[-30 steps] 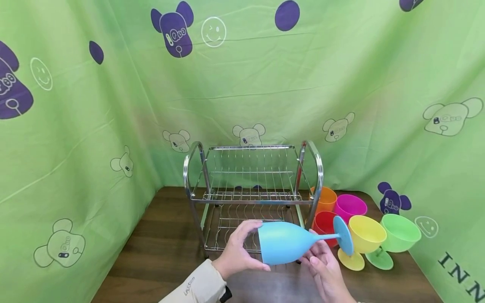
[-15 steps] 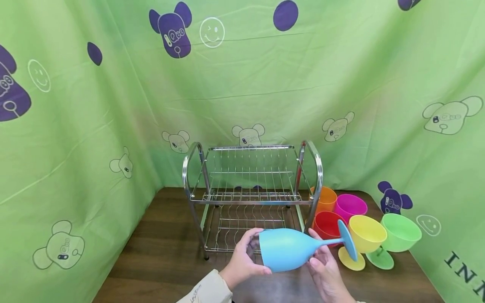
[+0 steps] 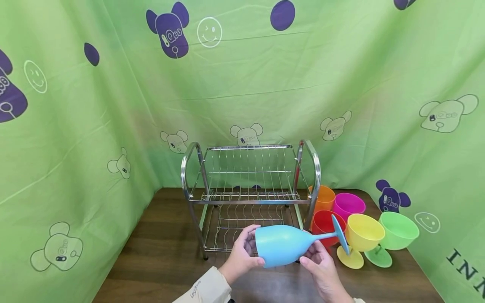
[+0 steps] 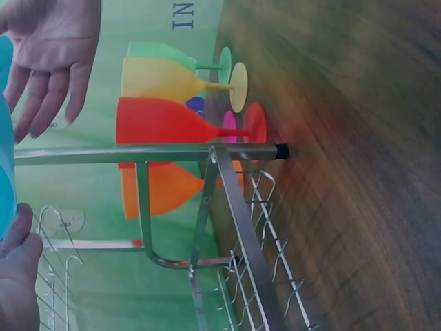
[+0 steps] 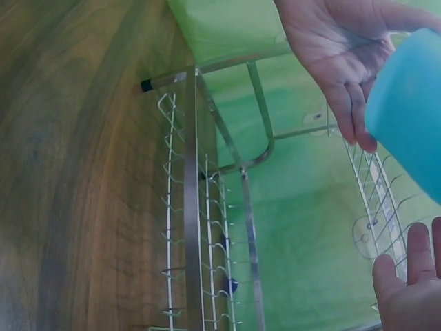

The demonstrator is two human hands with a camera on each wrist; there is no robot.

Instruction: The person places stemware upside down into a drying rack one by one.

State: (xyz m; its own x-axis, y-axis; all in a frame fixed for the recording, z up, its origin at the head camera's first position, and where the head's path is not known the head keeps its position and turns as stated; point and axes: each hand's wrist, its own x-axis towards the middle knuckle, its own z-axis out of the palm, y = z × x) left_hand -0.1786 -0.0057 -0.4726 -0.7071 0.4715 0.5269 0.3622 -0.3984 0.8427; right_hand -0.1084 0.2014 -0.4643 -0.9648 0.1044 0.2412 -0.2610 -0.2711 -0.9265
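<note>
A light blue plastic goblet [image 3: 282, 246] lies sideways in the air in front of the rack, mouth to the left and foot to the right. My left hand [image 3: 242, 256] holds it at the mouth, thumb in front and fingers at the back of the rim. Close to where the bowl narrows into the stem, my right hand [image 3: 322, 269] cradles it from below, with thumb in front and fingers partly hidden behind. The right wrist view shows the blue bowl [image 5: 410, 110] between both hands; the left wrist view catches only its edge.
A two-tier chrome dish rack [image 3: 250, 202] stands on the dark wooden table [image 3: 151, 244]. Beside it on the right are goblets: orange [image 3: 323, 198], magenta [image 3: 349, 204], red [image 3: 322, 223], yellow [image 3: 365, 231] and green [image 3: 399, 229]. Green printed cloth [image 3: 242, 84] hangs behind and along both sides.
The blue goblet dips slightly, then rises again with both hands and shifts a little left. Its foot now appears more edge-on. The rack and other goblets stay in place.
</note>
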